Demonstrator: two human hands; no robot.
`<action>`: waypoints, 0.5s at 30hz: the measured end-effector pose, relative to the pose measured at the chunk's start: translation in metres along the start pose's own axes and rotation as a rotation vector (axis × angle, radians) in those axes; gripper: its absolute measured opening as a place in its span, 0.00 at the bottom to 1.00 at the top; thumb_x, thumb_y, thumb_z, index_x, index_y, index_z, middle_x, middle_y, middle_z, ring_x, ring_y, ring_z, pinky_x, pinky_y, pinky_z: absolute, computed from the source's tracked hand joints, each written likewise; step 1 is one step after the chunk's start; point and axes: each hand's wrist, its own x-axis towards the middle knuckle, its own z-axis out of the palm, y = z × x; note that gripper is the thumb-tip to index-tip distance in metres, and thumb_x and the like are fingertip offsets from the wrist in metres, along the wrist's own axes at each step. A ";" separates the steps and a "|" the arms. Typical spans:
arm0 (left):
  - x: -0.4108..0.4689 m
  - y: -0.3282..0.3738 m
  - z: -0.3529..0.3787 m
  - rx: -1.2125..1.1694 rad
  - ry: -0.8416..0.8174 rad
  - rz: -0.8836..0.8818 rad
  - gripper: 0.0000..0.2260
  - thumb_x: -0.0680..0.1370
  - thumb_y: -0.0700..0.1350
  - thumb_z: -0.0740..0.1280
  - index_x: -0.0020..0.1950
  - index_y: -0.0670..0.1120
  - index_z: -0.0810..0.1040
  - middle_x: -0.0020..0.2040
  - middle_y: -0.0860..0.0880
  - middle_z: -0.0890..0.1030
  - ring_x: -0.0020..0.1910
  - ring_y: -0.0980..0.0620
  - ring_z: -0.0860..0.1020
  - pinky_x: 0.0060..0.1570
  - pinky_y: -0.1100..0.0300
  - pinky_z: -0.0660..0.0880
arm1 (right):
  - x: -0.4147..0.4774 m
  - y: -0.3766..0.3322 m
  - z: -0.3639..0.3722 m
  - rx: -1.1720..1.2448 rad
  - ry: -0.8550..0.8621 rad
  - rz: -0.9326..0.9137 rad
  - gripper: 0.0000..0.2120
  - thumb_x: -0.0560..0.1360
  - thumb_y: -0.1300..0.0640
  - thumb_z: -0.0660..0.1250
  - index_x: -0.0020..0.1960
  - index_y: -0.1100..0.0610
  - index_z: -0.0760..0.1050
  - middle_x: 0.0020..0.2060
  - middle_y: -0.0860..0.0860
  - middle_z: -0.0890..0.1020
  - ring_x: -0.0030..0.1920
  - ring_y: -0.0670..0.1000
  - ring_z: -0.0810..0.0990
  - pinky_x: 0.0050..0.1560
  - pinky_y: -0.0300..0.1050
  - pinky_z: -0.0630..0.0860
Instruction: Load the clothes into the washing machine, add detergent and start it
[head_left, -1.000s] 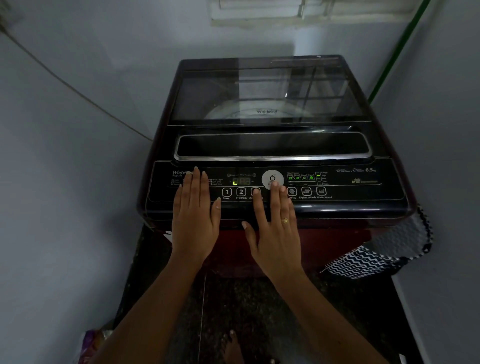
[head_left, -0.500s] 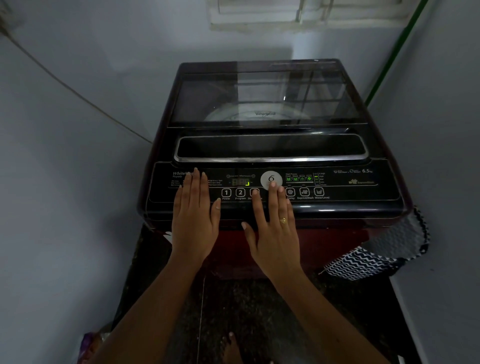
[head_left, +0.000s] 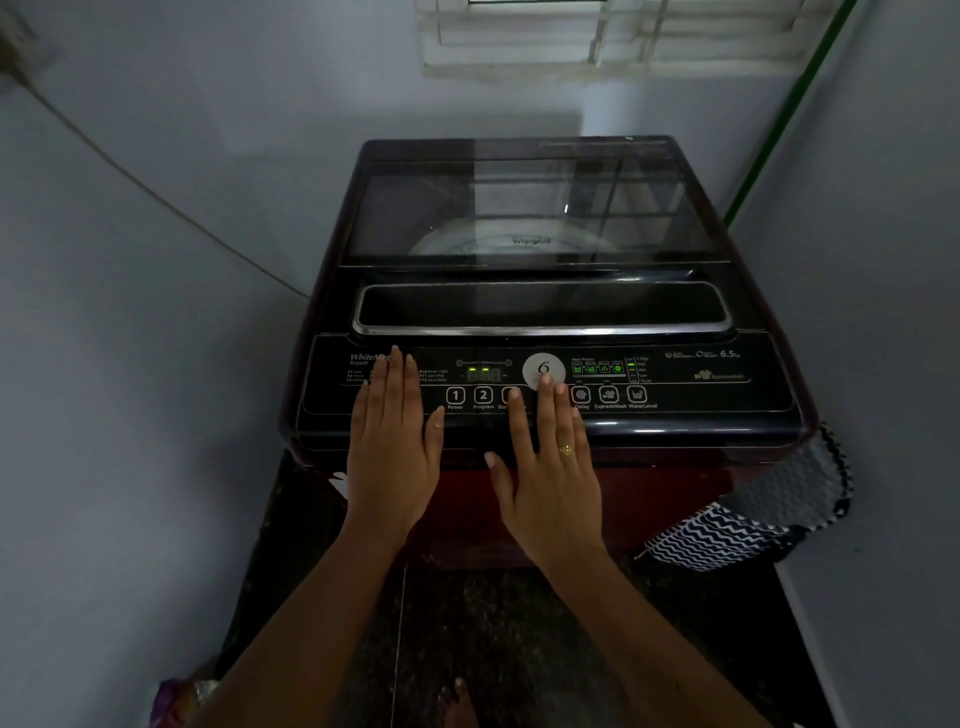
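Unmoved, both hands (head_left: 467, 467) rest flat on the lid-shut washing machine (head_left: 530, 312).

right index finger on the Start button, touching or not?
Touching, going by the head view: the right hand lies flat on the control panel, its index fingertip covering the Start button with no gap visible.

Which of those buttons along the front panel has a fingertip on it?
The third from the left, after Power and Program: the right hand has its index fingertip over it, hiding most of its label. The rest are uncovered.
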 end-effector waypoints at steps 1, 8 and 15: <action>0.000 0.000 0.000 -0.005 0.000 -0.002 0.27 0.81 0.54 0.44 0.75 0.40 0.55 0.76 0.42 0.56 0.76 0.47 0.53 0.73 0.51 0.51 | 0.000 0.000 0.000 0.001 0.001 0.001 0.30 0.80 0.44 0.51 0.76 0.58 0.53 0.75 0.60 0.52 0.76 0.56 0.48 0.74 0.50 0.47; 0.000 0.002 -0.003 0.027 -0.010 -0.004 0.27 0.81 0.54 0.44 0.75 0.39 0.57 0.75 0.41 0.59 0.75 0.46 0.56 0.73 0.51 0.54 | 0.002 0.001 -0.002 -0.025 -0.017 -0.016 0.28 0.80 0.44 0.48 0.76 0.57 0.55 0.75 0.59 0.54 0.75 0.56 0.52 0.74 0.50 0.48; 0.008 0.001 -0.010 0.012 -0.035 0.024 0.29 0.82 0.55 0.40 0.74 0.37 0.59 0.74 0.40 0.60 0.74 0.46 0.58 0.71 0.50 0.58 | 0.027 0.001 -0.011 0.015 0.011 -0.008 0.29 0.80 0.44 0.46 0.75 0.60 0.55 0.75 0.57 0.56 0.75 0.54 0.53 0.73 0.51 0.49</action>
